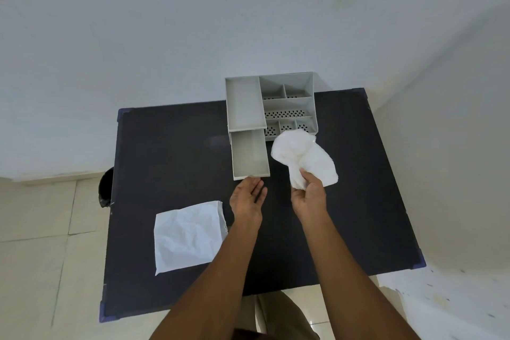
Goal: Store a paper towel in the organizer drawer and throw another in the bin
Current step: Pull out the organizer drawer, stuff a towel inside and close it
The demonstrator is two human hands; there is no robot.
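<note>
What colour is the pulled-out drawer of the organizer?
Light grey, plain and unpatterned, like the rest of the organizer. The drawer shows best in the head view.

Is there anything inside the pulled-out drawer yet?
No, the grey plastic organizer drawer stands open and bare, while the right hand holds the crumpled white paper towel beside it.

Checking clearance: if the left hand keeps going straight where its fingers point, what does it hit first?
Likely the front edge of the open drawer: the left hand has its fingertips just short of it, though height is unclear.
</note>
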